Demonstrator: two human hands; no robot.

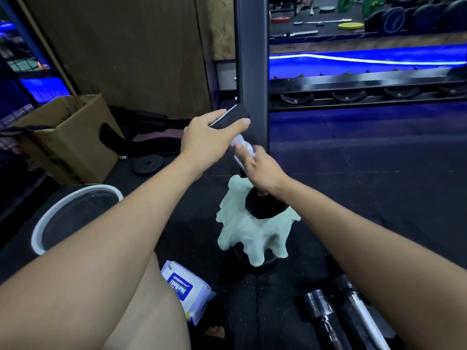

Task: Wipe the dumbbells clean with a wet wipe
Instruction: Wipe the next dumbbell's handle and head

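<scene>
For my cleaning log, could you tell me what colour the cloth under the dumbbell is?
Pale mint green; the cloth shows best in the head view.

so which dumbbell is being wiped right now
The upright dumbbell standing on the green cloth, gripped by the left hand. The two others lie flat on the floor, untouched.

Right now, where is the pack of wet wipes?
In the head view, the pack of wet wipes lies on the floor, lower centre, beside the person's leg.

wipes pack [185,294] left of cloth [252,233] | bucket [73,218] further left
</scene>
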